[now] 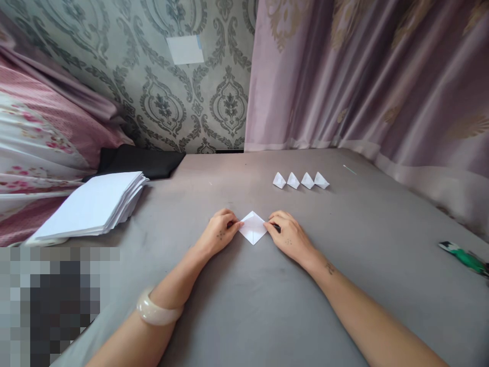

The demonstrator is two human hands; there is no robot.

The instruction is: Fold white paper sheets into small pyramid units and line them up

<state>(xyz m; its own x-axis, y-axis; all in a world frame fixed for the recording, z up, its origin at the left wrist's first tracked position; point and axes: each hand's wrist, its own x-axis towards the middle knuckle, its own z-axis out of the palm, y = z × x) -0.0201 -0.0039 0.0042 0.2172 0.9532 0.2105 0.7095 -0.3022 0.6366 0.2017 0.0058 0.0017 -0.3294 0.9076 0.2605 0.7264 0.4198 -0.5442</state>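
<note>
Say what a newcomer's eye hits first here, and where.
Likely first is the folded white paper diamond at the centre, pinched at its side corners by the left hand and right hand. Next come the four small folded paper pieces in a row beyond it to the right, and the thick paper stack at the left. The pale bangle, lower left, also stands out.

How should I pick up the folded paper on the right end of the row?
I'd probably pinch the end paper by its right corner, coming from the right: that pointed corner sticks out, while its left side sits close to the neighbouring paper.
</note>
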